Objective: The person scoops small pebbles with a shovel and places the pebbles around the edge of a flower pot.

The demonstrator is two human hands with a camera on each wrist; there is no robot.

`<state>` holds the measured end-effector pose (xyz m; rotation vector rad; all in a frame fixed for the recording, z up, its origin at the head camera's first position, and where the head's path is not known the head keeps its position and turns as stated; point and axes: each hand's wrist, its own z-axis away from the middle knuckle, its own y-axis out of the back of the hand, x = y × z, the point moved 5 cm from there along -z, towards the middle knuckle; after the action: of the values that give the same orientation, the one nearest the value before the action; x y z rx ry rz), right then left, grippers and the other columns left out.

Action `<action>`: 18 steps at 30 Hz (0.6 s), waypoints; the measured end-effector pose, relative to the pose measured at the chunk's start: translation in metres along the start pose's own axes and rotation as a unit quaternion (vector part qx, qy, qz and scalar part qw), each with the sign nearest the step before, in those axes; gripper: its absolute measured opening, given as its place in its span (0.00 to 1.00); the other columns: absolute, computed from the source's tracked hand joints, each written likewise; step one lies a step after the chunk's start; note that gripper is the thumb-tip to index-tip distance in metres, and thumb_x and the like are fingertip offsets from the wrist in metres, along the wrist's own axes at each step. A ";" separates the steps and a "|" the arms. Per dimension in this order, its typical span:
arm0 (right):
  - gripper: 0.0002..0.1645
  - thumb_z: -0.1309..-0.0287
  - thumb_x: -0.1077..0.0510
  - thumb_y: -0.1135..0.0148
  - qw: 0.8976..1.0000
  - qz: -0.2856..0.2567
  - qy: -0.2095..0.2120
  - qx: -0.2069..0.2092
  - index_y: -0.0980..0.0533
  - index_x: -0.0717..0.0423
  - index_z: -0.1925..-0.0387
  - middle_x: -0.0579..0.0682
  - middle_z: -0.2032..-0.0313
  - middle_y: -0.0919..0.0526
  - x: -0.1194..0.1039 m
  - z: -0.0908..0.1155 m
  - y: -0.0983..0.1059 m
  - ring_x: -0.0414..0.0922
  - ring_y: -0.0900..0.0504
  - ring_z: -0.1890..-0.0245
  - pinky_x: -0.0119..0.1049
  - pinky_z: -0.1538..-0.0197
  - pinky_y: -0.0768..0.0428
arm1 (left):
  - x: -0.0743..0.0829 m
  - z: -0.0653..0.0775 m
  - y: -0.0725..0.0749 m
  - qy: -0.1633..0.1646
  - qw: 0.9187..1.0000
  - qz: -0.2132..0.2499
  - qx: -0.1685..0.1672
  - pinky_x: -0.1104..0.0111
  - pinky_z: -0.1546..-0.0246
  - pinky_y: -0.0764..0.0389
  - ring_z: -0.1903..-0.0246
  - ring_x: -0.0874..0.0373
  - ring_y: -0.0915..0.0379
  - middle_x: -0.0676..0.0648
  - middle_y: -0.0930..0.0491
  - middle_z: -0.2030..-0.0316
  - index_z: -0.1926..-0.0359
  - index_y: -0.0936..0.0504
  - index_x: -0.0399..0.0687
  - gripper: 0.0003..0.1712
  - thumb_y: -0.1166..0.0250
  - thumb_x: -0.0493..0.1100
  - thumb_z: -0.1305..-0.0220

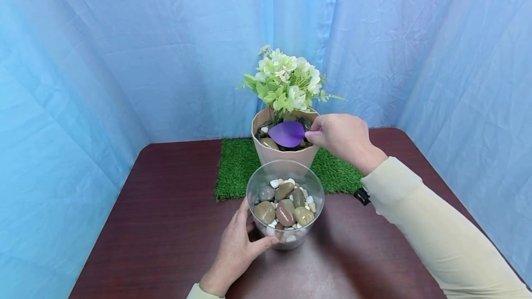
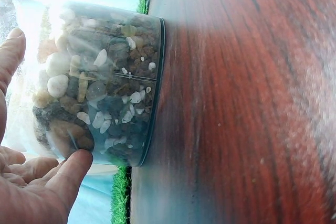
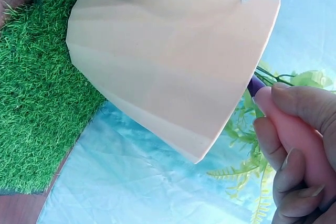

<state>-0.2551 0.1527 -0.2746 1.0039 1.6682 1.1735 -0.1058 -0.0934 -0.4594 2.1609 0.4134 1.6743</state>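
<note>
A small garden trowel with a purple blade [image 1: 287, 134] and pink handle [image 3: 294, 140] is held in my right hand [image 1: 342, 137], fingers wrapped round the handle. Its blade lies over the stones inside the beige faceted flowerpot [image 3: 173, 61]; whether it touches them I cannot tell. White and pale green flowers [image 1: 287, 77] rise from the pot behind the blade. Nearer me stands a clear container [image 1: 253, 197] holding brown stones [image 1: 285, 211] and white pebbles [image 2: 58, 84]. My left hand [image 1: 237, 246] grips its left side, thumb across the near wall.
Under the flowerpot lies a green artificial grass mat [image 1: 236, 170]. The dark red wooden table [image 1: 166, 216] extends on both sides. Light blue curtains [image 1: 187, 50] hang behind it and at left and right.
</note>
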 end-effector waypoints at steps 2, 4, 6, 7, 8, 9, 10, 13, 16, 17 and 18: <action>0.13 0.34 0.40 0.34 1.000 0.001 -0.001 -0.001 0.11 0.38 0.58 0.41 0.68 0.10 0.000 0.000 0.000 0.46 0.18 0.74 0.46 0.79 0.24 | 0.000 0.000 0.000 0.000 1.000 0.002 0.000 0.66 0.40 0.15 0.33 0.48 0.26 0.38 0.36 0.24 0.16 0.51 0.49 0.72 0.16 0.59 0.52; 0.13 0.33 0.40 0.34 1.000 0.000 -0.003 -0.003 0.11 0.38 0.57 0.41 0.67 0.10 0.001 0.001 0.000 0.46 0.18 0.74 0.46 0.80 0.25 | 0.000 0.000 0.000 -0.001 1.000 0.002 0.001 0.66 0.40 0.15 0.33 0.48 0.25 0.38 0.36 0.24 0.16 0.51 0.49 0.72 0.16 0.59 0.52; 0.13 0.33 0.41 0.34 1.000 0.000 -0.003 -0.005 0.11 0.39 0.57 0.42 0.67 0.09 0.003 0.001 0.000 0.46 0.19 0.75 0.45 0.80 0.25 | 0.000 0.000 0.000 -0.002 1.000 0.002 0.001 0.67 0.40 0.15 0.33 0.49 0.25 0.38 0.36 0.24 0.16 0.51 0.49 0.72 0.16 0.59 0.53; 0.13 0.33 0.40 0.34 1.000 0.000 -0.005 -0.006 0.11 0.39 0.56 0.42 0.66 0.09 0.004 0.002 0.000 0.46 0.19 0.75 0.44 0.80 0.25 | 0.000 0.000 0.000 -0.003 1.000 0.001 0.002 0.66 0.40 0.15 0.33 0.49 0.25 0.38 0.36 0.25 0.16 0.51 0.49 0.72 0.16 0.59 0.52; 0.13 0.33 0.40 0.34 1.000 -0.001 -0.007 -0.008 0.11 0.39 0.56 0.42 0.65 0.09 0.005 0.002 0.000 0.45 0.19 0.75 0.44 0.80 0.25 | 0.000 0.000 0.000 -0.004 1.000 0.001 0.002 0.67 0.40 0.15 0.33 0.49 0.25 0.38 0.36 0.24 0.16 0.51 0.49 0.72 0.16 0.59 0.52; 0.13 0.33 0.40 0.34 1.000 -0.002 -0.008 -0.009 0.11 0.39 0.56 0.42 0.65 0.09 0.006 0.003 0.001 0.45 0.19 0.75 0.43 0.80 0.25 | 0.000 0.000 0.000 -0.004 1.000 0.001 0.002 0.67 0.40 0.15 0.33 0.49 0.25 0.38 0.36 0.24 0.16 0.51 0.50 0.72 0.16 0.59 0.53; 0.13 0.33 0.40 0.34 1.000 -0.002 -0.010 -0.010 0.11 0.39 0.57 0.42 0.65 0.09 0.008 0.003 0.001 0.45 0.19 0.75 0.43 0.80 0.26 | 0.000 0.000 0.000 -0.005 1.000 0.001 0.002 0.67 0.40 0.15 0.33 0.49 0.25 0.38 0.36 0.24 0.16 0.51 0.50 0.72 0.16 0.59 0.53; 0.13 0.33 0.40 0.34 1.000 -0.002 -0.014 -0.009 0.12 0.39 0.57 0.42 0.65 0.10 0.012 0.005 0.003 0.45 0.19 0.74 0.43 0.79 0.25 | 0.000 0.000 0.000 -0.009 1.000 0.002 0.004 0.67 0.41 0.15 0.33 0.49 0.25 0.38 0.36 0.24 0.16 0.51 0.51 0.72 0.16 0.59 0.53; 0.13 0.32 0.40 0.35 1.000 -0.005 -0.016 -0.005 0.12 0.38 0.57 0.42 0.66 0.10 0.015 0.008 0.005 0.45 0.19 0.74 0.43 0.79 0.25 | 0.000 0.000 0.000 -0.011 1.000 0.004 0.005 0.67 0.41 0.15 0.32 0.49 0.27 0.39 0.36 0.24 0.16 0.51 0.54 0.72 0.16 0.59 0.53; 0.13 0.32 0.39 0.35 1.000 -0.006 -0.016 -0.004 0.12 0.38 0.57 0.42 0.65 0.10 0.016 0.009 0.006 0.46 0.19 0.73 0.43 0.79 0.25 | -0.001 0.000 0.000 -0.012 1.000 0.004 0.005 0.67 0.41 0.15 0.32 0.49 0.27 0.39 0.36 0.24 0.16 0.52 0.54 0.72 0.16 0.59 0.53; 0.13 0.32 0.39 0.35 1.000 -0.007 -0.015 -0.003 0.12 0.38 0.57 0.41 0.65 0.10 0.016 0.010 0.007 0.46 0.19 0.73 0.43 0.79 0.26 | -0.001 0.000 0.000 -0.012 1.000 0.005 0.006 0.67 0.41 0.15 0.32 0.49 0.27 0.39 0.36 0.24 0.16 0.52 0.55 0.72 0.16 0.59 0.53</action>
<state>-0.2503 0.1720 -0.2731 1.0017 1.6445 1.1477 -0.1064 -0.0933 -0.4599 2.1929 0.4079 1.6520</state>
